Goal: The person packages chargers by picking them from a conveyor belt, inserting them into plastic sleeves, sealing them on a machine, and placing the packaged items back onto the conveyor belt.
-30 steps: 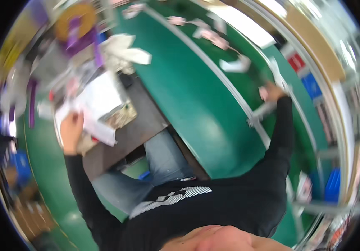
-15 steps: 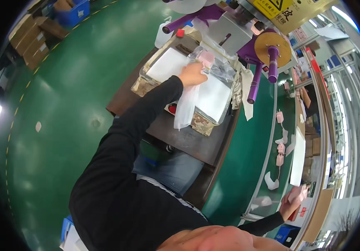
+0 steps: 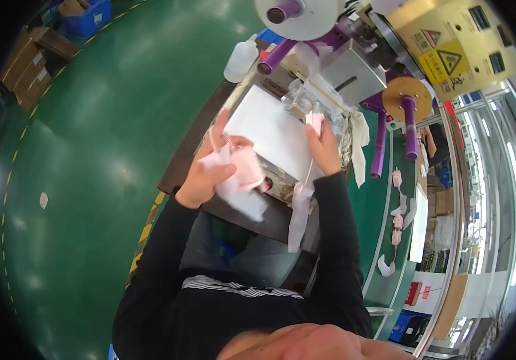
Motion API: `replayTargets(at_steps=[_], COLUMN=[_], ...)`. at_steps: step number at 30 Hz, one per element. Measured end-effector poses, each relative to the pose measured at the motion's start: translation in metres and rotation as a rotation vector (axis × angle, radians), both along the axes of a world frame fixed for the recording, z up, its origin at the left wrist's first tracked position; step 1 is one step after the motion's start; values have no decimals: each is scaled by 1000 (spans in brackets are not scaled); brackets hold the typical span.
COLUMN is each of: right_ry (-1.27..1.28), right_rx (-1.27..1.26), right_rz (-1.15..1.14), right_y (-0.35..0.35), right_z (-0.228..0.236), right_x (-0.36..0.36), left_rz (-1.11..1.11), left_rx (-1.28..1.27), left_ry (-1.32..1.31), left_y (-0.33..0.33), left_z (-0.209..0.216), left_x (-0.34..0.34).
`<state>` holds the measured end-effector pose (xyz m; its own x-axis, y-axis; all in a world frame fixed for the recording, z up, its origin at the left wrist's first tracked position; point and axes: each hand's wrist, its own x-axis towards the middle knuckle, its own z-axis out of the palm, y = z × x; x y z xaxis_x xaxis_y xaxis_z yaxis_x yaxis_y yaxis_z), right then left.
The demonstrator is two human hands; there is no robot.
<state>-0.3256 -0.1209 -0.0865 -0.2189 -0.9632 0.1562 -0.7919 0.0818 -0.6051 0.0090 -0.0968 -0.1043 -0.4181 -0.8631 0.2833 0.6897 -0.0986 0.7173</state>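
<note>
My left hand (image 3: 201,177) is closed around a pink boxy piece (image 3: 249,168), blurred by motion, with a pale loop and a whitish translucent sheet hanging from it over the table's near side. Farther right, my right hand (image 3: 325,150) grips a smaller-looking pink block (image 3: 315,122) between thumb and fingers. From that hand a thin line runs down to a translucent strip (image 3: 299,216). Between and beyond the hands lies a white flat pad (image 3: 270,129) on the worktable. A clear plastic holder (image 3: 306,96) sits at the pad's far edge, just beyond the right hand's block.
A machine with a yellow panel (image 3: 471,48), a grey metal box (image 3: 354,72) and purple rollers (image 3: 409,126) overhangs the far right. A white bottle (image 3: 241,60) stands at the far left corner. Right of the table, a green conveyor (image 3: 384,240) carries several pink pieces (image 3: 397,222).
My right hand has come from the conveyor to the pad, holding a pink block. My left hand has drawn back toward me from the clear holder with a pink piece and its sheet.
</note>
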Motion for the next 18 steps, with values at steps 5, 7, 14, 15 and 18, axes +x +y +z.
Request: replayTargets(at_steps=[5, 7, 14, 15, 18], right_ry=[288, 453, 634, 642, 555], right_rx=[34, 166, -23, -72, 59], right_rz=[-155, -133, -95, -73, -90], right_y=[-64, -81, -104, -105, -105], right_z=[6, 12, -12, -19, -25], right_x=[18, 14, 10, 4, -5], left_rz=[205, 223, 205, 199, 223], left_rx=[203, 251, 295, 302, 216], left_ry=[-9, -29, -86, -86, -231], left_y=[17, 19, 17, 14, -3], left_z=[-38, -50, -64, -62, -64], left_x=[47, 57, 68, 65, 49])
